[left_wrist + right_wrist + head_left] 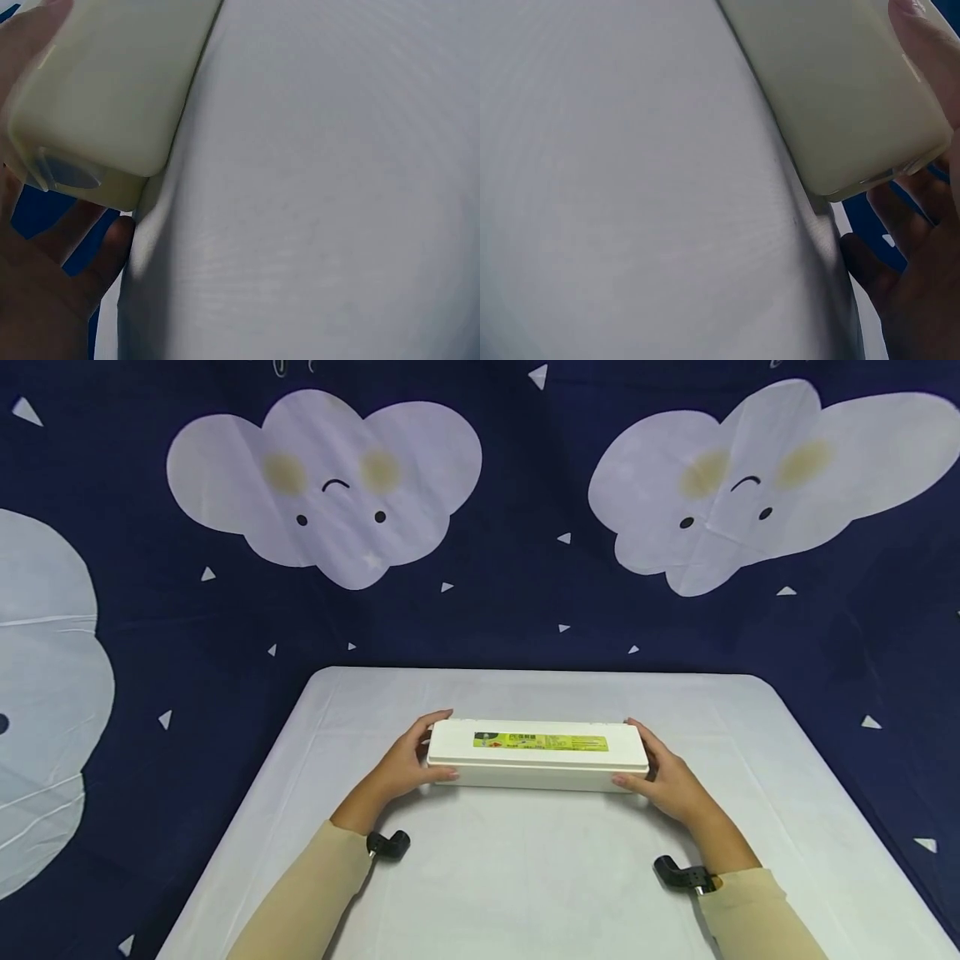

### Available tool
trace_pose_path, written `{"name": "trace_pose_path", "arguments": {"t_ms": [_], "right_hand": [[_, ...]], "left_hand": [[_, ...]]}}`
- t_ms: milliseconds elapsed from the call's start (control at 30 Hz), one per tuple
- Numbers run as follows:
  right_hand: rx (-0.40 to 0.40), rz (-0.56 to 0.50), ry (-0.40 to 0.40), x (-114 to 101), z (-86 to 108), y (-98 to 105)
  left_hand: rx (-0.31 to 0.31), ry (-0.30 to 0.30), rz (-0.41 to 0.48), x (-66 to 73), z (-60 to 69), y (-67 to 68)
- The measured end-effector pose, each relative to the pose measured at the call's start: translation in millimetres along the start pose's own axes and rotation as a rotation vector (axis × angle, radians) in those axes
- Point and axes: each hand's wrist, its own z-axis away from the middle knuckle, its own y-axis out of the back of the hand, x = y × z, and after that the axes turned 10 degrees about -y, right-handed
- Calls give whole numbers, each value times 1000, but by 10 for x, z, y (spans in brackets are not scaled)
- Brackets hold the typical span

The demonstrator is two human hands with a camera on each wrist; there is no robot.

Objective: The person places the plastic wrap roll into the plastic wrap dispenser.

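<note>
A long white lidded box [537, 777] lies crosswise on the white-covered table, with a yellow-green printed label [540, 742] on its lid. At its left end my left hand [402, 767] grips it, thumb along the front side and fingers reaching round the end to the back. My right hand [670, 783] holds the opposite end the same way. In the left wrist view the box's rounded end [105, 97] shows low against the cloth, with the lower fingers spread beside it. The right wrist view shows the other end of the box [840, 97] beneath the thumb.
The white tablecloth [517, 877] stretches in front of and around the box. Behind the table hangs a dark blue curtain [525, 627] printed with clouds and small triangles. A black wrist camera [388, 845] sits at the left sleeve, another black camera [678, 872] at the right.
</note>
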Motion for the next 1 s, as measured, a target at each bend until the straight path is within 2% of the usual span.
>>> {"name": "trace_pose_path", "arguments": {"t_ms": [133, 300, 433, 567, 667, 867, 1000], "right_hand": [[-2, -16, -4, -3, -3, 38], [-25, -20, -7, -25, 7, 57], [-32, -38, 7, -21, 12, 57], [-34, -63, 48, -18, 12, 62], [-36, -60, 72, -30, 10, 91], [-19, 26, 87, -171, -30, 267], [37, 158, 96, -333, -109, 452]], "left_hand": [[-21, -22, 34, 14, -19, 8], [-42, -14, -3, 44, -24, 24], [-67, -31, -29, 68, -33, 32], [-92, -51, -81, 90, -38, 48], [-108, -59, -153, 119, -33, 78], [-161, -29, -266, 272, -66, 203], [-180, -40, -366, 356, -166, 336]]}}
